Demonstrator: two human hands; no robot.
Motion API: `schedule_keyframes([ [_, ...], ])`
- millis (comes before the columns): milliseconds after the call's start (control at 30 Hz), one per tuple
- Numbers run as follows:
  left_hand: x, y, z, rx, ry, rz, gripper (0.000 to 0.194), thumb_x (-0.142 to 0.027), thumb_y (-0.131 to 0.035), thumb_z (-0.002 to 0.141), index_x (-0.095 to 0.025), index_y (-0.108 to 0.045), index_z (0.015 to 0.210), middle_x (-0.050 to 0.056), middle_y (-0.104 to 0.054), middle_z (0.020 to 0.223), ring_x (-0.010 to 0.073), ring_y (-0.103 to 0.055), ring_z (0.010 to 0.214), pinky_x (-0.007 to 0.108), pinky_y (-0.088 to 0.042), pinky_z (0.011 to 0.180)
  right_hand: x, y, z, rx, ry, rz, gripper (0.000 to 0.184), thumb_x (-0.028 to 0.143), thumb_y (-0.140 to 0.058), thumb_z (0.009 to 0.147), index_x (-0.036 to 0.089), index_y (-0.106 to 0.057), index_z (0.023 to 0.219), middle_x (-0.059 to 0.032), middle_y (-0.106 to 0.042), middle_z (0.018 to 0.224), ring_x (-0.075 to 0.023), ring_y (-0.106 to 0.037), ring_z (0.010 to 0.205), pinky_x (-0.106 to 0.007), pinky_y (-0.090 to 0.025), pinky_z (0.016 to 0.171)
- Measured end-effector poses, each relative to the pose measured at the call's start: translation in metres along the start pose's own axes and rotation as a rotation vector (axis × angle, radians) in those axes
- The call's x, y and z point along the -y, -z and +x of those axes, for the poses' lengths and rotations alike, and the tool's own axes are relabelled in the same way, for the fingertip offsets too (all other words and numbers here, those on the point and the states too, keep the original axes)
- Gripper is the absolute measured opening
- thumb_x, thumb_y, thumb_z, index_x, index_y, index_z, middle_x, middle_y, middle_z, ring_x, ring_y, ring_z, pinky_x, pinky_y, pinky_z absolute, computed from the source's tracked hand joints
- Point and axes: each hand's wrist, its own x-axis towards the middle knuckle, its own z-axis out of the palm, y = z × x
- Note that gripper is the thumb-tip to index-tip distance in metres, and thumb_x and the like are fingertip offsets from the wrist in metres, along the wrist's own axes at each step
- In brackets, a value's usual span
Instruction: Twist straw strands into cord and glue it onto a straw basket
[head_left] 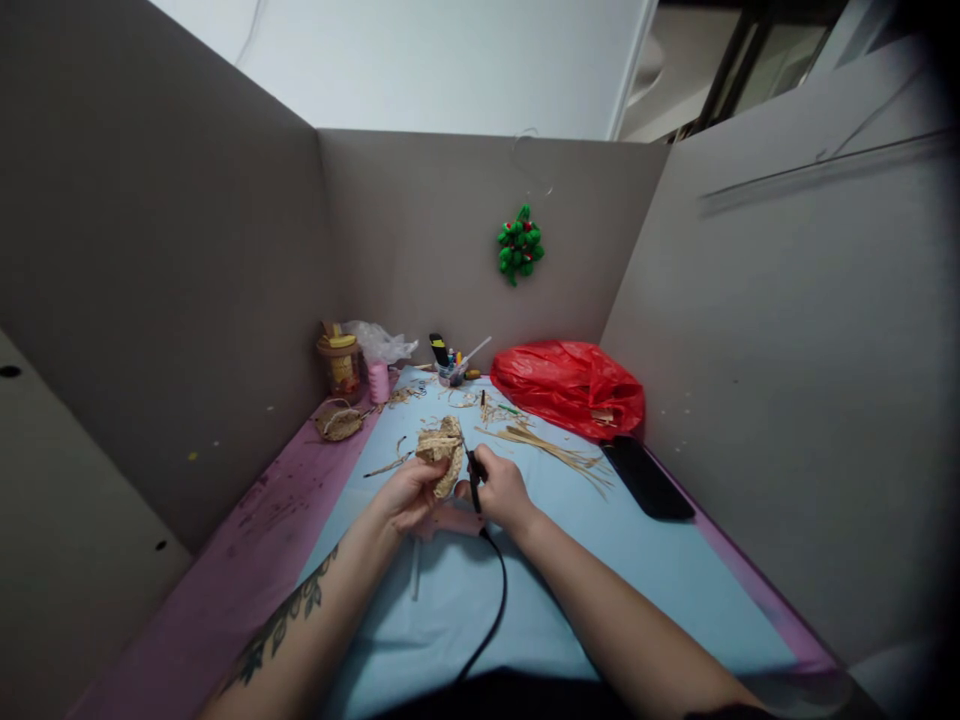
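Note:
My left hand [411, 492] is closed on a woven straw piece [448, 460], its braided edge curving down toward me. In my right hand [501, 488] is a pair of black-handled scissors [475, 478], the fingers wrapped round the handles. The blades point up and meet the edge of the straw; whether they are closed on it I cannot tell. Below both hands lies a pink glue gun [450, 520], partly hidden, with its black cord [501, 590] running toward me. A clear glue stick [415, 570] points out from it.
Loose straw strands [559, 450] lie to the right, near a red plastic bag [568, 385] and a black phone-like slab [649, 480]. At the back stand a tool holder [452, 374], pink thread spool [379, 382] and lidded jar [341, 365]. A small woven piece [339, 422] rests left.

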Motion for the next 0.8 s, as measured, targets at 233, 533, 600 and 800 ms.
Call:
schedule_keyframes([
  [233, -0.0011, -0.0007, 0.0003, -0.086, -0.016, -0.03, 0.01, 0.0, -0.062, 0.066, -0.009, -0.062, 0.07, 0.003, -0.063, 0.059, 0.0095, -0.058, 0.051, 0.018, -0.05, 0.056, -0.0045, -0.0063, -0.0009, -0.051, -0.019, -0.098, 0.029, 0.044, -0.055, 0.069, 0.022, -0.039, 0.059, 0.0032, -0.045, 0.05, -0.0119, -0.039, 0.049, -0.022, -0.025, 0.05],
  [533, -0.0008, -0.0027, 0.0011, -0.112, -0.079, -0.007, 0.016, -0.001, -0.066, 0.061, -0.01, -0.064, 0.074, 0.003, -0.066, 0.065, 0.0125, -0.063, 0.063, 0.02, -0.05, 0.068, -0.0025, -0.0015, 0.0011, -0.011, -0.068, 0.061, 0.018, 0.035, -0.056, 0.066, 0.021, -0.044, 0.064, 0.005, -0.046, 0.056, -0.011, -0.039, 0.052, -0.021, -0.027, 0.051],
  [600, -0.0003, -0.0029, 0.0011, -0.113, -0.1, 0.019, 0.016, -0.003, -0.068, 0.06, -0.01, -0.065, 0.075, 0.004, -0.067, 0.066, 0.0143, -0.063, 0.068, 0.022, -0.05, 0.071, -0.0006, -0.0001, 0.0008, 0.03, -0.061, 0.087, 0.018, 0.035, -0.055, 0.067, 0.021, -0.044, 0.066, 0.005, -0.046, 0.057, -0.0113, -0.039, 0.053, -0.021, -0.027, 0.051],
  [800, 0.0003, -0.0022, 0.0009, -0.095, -0.107, 0.046, 0.019, -0.005, -0.07, 0.059, -0.009, -0.067, 0.077, 0.004, -0.067, 0.066, 0.0144, -0.061, 0.062, 0.023, -0.048, 0.066, 0.0031, 0.0005, 0.0002, 0.051, -0.065, 0.057, 0.018, 0.034, -0.054, 0.066, 0.022, -0.041, 0.067, 0.0049, -0.047, 0.059, -0.0116, -0.039, 0.054, -0.021, -0.027, 0.052],
])
